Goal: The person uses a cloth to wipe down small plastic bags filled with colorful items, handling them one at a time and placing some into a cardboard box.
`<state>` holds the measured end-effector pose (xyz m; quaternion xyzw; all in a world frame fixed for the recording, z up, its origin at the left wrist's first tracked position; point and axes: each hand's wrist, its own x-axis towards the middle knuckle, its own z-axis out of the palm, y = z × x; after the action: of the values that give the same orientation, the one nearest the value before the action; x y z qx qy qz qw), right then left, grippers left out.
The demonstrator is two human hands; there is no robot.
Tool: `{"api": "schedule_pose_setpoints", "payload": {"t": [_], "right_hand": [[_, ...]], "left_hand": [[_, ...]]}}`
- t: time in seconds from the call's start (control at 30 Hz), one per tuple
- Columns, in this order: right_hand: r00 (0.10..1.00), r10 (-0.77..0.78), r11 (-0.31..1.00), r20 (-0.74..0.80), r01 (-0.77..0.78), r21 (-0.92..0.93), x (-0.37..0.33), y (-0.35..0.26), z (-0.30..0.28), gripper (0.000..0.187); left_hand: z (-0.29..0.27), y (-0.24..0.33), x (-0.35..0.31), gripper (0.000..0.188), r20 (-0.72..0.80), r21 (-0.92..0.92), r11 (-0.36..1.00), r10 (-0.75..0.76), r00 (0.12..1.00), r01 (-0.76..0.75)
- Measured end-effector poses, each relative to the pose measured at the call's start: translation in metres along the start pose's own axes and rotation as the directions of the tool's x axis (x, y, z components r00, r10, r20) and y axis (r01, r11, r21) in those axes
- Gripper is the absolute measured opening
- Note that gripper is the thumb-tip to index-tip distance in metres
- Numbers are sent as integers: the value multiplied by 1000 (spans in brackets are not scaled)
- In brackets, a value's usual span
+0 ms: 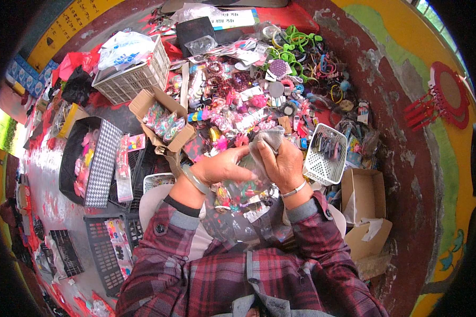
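Observation:
My right hand [286,165] is closed around a crumpled grey cloth [269,138], which sticks up past the fingers. Just left of it my left hand [219,168] has its thumb and fingers apart, with nothing I can make out between them; the thumb is slightly blurred. Below both hands, in front of my lap, is clear plastic [232,219], with small colourful items showing at it; whether it is a bag or a box I cannot tell. Beyond my hands spreads a large pile of small hair accessories [243,108], many in pink and red.
An open cardboard box [182,132] of small packets stands left of the pile, before a beige crate [156,68]. A white perforated basket [322,171] of clips is right of my hand, near an empty carton [373,198]. A houndstooth bin [101,164] sits left; green headbands [299,45] lie far.

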<state>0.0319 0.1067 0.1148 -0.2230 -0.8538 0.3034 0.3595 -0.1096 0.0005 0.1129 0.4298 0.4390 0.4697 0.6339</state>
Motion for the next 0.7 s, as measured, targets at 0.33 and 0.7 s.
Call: {"api": "schedule_pose_setpoints", "payload": {"t": [0.33, 0.7], "right_hand": [[941, -300, 929, -154, 251, -273, 0, 11, -1, 22], [933, -233, 972, -273, 216, -91, 7, 3, -4, 23]], "left_hand": [[12, -9, 5, 58, -3, 160, 985, -58, 998, 58], [16, 18, -12, 60, -84, 377, 926, 24, 996, 9]]}}
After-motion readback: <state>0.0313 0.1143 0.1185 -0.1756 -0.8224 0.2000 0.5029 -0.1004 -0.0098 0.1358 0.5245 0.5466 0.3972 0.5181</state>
